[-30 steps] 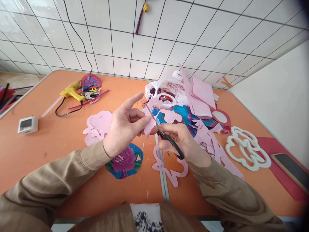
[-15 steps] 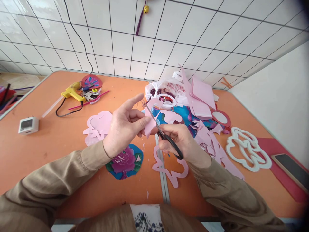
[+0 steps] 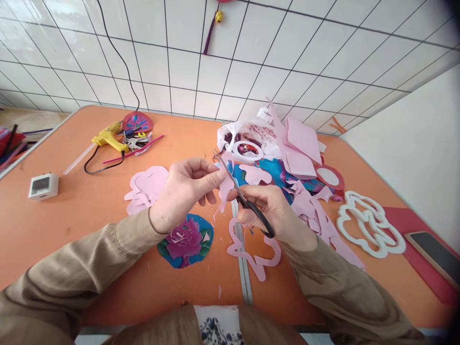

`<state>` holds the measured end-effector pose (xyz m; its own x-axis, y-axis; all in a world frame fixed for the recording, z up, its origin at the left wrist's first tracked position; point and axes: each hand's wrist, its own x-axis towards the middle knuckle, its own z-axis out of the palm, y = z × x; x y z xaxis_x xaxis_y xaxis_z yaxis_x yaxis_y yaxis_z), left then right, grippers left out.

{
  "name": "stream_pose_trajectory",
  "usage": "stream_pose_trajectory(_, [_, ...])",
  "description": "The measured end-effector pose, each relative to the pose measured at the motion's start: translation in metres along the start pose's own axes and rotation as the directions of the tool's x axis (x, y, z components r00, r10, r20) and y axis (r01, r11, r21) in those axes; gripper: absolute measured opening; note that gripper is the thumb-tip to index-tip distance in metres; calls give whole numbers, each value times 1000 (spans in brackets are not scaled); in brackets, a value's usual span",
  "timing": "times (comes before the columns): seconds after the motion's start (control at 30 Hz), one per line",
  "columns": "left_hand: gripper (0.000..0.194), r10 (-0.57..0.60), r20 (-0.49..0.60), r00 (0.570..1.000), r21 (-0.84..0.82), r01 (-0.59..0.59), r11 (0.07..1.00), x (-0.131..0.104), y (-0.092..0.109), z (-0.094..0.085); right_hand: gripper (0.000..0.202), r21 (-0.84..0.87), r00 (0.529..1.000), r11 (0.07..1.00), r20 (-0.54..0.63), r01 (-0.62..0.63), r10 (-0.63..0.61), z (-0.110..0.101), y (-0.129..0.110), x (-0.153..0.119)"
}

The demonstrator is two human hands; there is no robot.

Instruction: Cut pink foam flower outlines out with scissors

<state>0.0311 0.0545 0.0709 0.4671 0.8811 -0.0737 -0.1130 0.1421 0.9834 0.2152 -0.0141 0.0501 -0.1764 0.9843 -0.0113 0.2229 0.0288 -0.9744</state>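
My left hand point(image 3: 189, 187) pinches a small pink piece point(image 3: 226, 184) between thumb and fingers, above the middle of the orange table. My right hand point(image 3: 268, 208) is closed around black-handled scissors point(image 3: 259, 216), whose blades point up and left and lie against the pink piece. Below my hands on the table are a pink wavy outline point(image 3: 271, 259) and a blue disc with a purple flower point(image 3: 186, 240). Pink petal-shaped cutouts point(image 3: 148, 184) lie left of my left hand.
A yellow glue gun point(image 3: 110, 137) and a white box point(image 3: 43, 186) are at the left. Behind my hands sits a plastic bag point(image 3: 264, 139) beside folded pink sheets point(image 3: 300, 146). Pink scraps point(image 3: 311, 211), white outlines point(image 3: 372, 224) and a phone point(image 3: 436, 254) lie at the right.
My left hand has turned, and its raised index finger has come down toward the thumb. The pink piece is turned and looks narrower. My right hand has hardly moved.
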Motion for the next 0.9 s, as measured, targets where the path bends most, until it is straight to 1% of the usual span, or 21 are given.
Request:
stream_pose_trajectory(0.1, [23, -37, 71, 997, 50, 33, 998, -2, 4, -1, 59, 15, 1000, 1000, -3, 11, -11, 0, 0, 0])
stream_pose_trajectory(0.17, [20, -67, 105, 992, 47, 62, 997, -2, 7, -2, 58, -4, 1000, 1000, -2, 5, -5, -1, -1, 0])
stream_pose_trajectory(0.23, [22, -130, 145, 981, 18, 129, 992, 0, 9, -5, 57, -16, 1000, 1000, 2, 3, -3, -1, -3, 0])
stream_pose_trajectory(0.3, [24, -222, 203, 954, -34, 233, 972, 3, 10, -8, 57, -2, 1000, 1000, 12, -1, 1, -1, -6, 0])
stream_pose_trajectory(0.37, [22, -306, 256, 917, -90, 337, 937, 5, 10, -11, 57, 9, 1000, 1000, 18, -12, 12, 0, -8, 1])
stream_pose_trajectory(0.43, [21, -358, 289, 888, -127, 406, 905, 7, 10, -12, 58, 8, 1000, 1000, 18, -19, 19, 0, -9, 1])
stream_pose_trajectory(0.47, [20, -368, 304, 879, -135, 422, 896, 7, 11, -13, 58, 5, 1000, 1000, 16, -19, 18, 1, -10, 1])
stream_pose_trajectory(0.53, [20, -358, 336, 871, -133, 420, 898, 6, 12, -13, 58, -2, 1000, 1000, 17, -16, 16, 1, -10, 2])
stream_pose_trajectory(0.63, [22, -297, 347, 889, -93, 348, 933, 6, 13, -14, 60, -38, 1000, 999, 15, -16, 17, 0, -8, 1])
stream_pose_trajectory(0.77, [23, -242, 262, 934, -27, 258, 966, 6, 14, -16, 61, -75, 1000, 997, 13, -27, 28, -1, -5, -1])
stream_pose_trajectory(0.9, [19, -224, 223, 949, 16, 226, 974, 7, 14, -14, 57, -83, 996, 994, 47, -65, 69, -1, -9, -1])
